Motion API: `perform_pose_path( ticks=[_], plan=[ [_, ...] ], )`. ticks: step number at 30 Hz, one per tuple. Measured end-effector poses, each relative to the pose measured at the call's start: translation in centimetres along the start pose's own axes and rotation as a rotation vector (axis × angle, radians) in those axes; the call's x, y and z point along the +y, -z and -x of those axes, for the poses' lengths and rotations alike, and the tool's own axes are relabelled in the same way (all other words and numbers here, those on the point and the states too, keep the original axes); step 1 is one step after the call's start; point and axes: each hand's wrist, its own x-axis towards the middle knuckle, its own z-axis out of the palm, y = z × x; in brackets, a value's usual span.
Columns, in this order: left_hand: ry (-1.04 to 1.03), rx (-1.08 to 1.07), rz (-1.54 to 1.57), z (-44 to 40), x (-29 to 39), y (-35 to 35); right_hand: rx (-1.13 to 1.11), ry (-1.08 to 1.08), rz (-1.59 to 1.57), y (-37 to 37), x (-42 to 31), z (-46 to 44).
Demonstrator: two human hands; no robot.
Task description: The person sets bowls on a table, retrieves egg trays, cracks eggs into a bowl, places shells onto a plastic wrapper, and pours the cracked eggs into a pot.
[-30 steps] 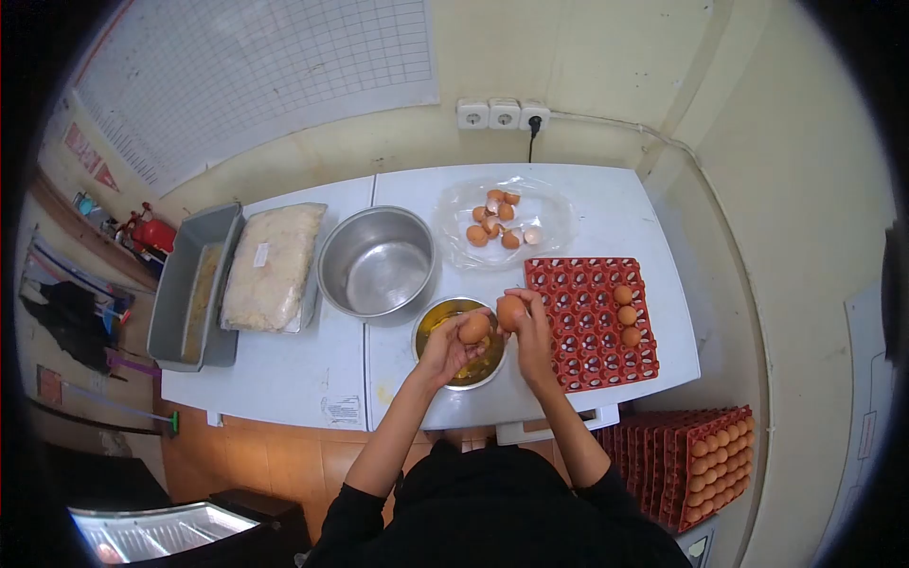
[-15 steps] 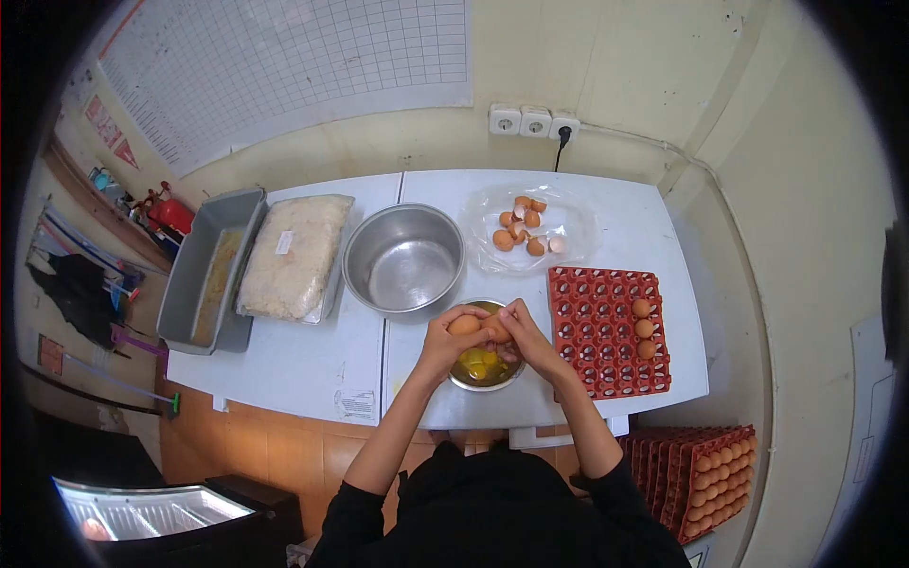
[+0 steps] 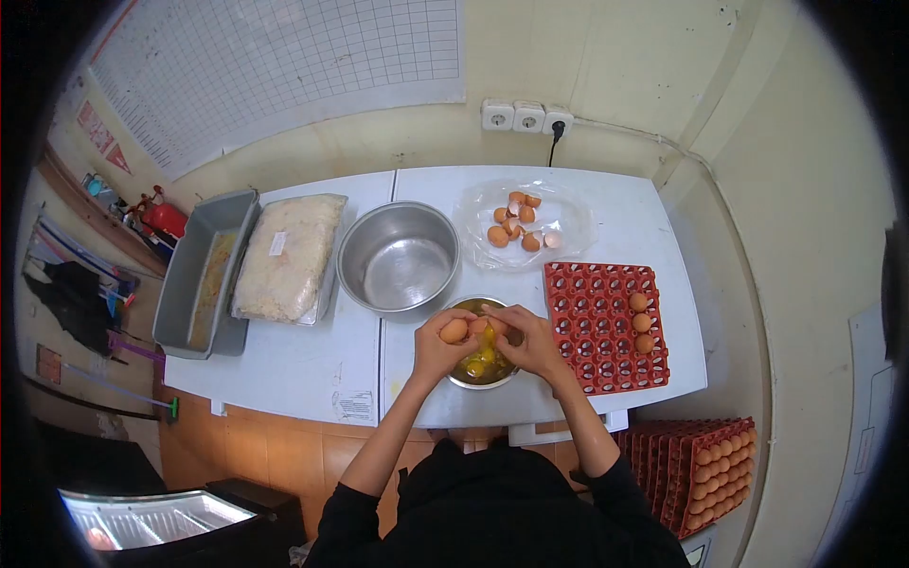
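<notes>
Over a metal bowl [image 3: 485, 386] at the table's front edge, both hands are closed and meet at a cracked egg [image 3: 497, 325]. My left hand [image 3: 437, 352] also has a whole brown egg [image 3: 454, 330] in its grip, and its fingertips touch the cracked shell. My right hand [image 3: 533, 343] pinches the other side of that shell. Yellow yolk and egg white run down between the fingers. Yolks [image 3: 479, 365] lie in liquid egg in the bowl. The hands partly hide the shell and the bowl's far side.
A red egg tray [image 3: 597, 327] with three eggs lies right of the bowl. Broken eggshells [image 3: 512, 227] lie on a plastic bag behind. To the left stand a large metal pot [image 3: 398, 265], a bagged pale block [image 3: 289, 260] and a grey bin [image 3: 204, 279]. Stacked egg trays [image 3: 696, 478] stand lower right.
The egg between my hands has opened, and its contents now spill toward the bowl. My right hand has shifted slightly. The view has moved a little.
</notes>
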Motion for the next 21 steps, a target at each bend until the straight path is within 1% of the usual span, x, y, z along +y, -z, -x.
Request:
perform_pose_path(
  ticks=[1, 2, 4, 8, 10, 11, 13, 15, 17, 18, 20, 21],
  plan=[
    [-0.098, -0.008, -0.106, 0.0, 0.3, 0.2, 0.028, 0.174, 0.052, 0.2, -0.1, 0.0],
    [-0.098, -0.013, -0.104, 0.1, 0.6, 0.4, 0.032, 0.17, 0.054, 0.5, -0.3, 0.0],
    [-0.307, -0.064, -0.175, 0.3, 1.2, 0.7, -0.016, 0.371, 0.312, 1.4, -0.8, 0.2],
    [-0.376, -0.069, -0.218, 1.1, 0.0, 0.1, -0.006, 0.357, 0.336, 0.9, -0.5, 1.1],
    [-0.253, 0.048, -0.136, 0.9, -0.4, -1.1, -0.028, -0.049, -0.089, 0.4, -0.3, 1.6],
    [-0.259, 0.034, -0.132, 0.3, -0.3, -1.9, -0.013, -0.056, -0.084, 0.2, 0.5, 1.2],
    [-0.077, 0.16, -0.122, -2.2, -0.1, -4.2, 0.176, -0.254, -0.44, 0.0, 3.3, -0.5],
    [-0.054, 0.225, -0.025, -7.1, 0.3, -6.3, 0.302, -0.208, -0.601, 1.2, 5.8, -3.9],
    [-0.029, 0.264, 0.114, -12.1, -1.0, -8.4, 0.398, -0.19, -0.437, 3.0, 6.4, -6.8],
    [-0.035, 0.237, 0.123, -13.3, -0.5, -9.0, 0.425, -0.197, -0.426, 4.8, 5.8, -6.3],
    [-0.054, 0.299, 0.144, -14.6, 0.5, -9.4, 0.455, -0.337, -0.16, 8.8, 3.6, -4.8],
    [-0.055, 0.289, 0.148, -14.6, 0.6, -9.3, 0.492, -0.291, 0.099, 10.5, 5.7, -3.1]
  ],
)
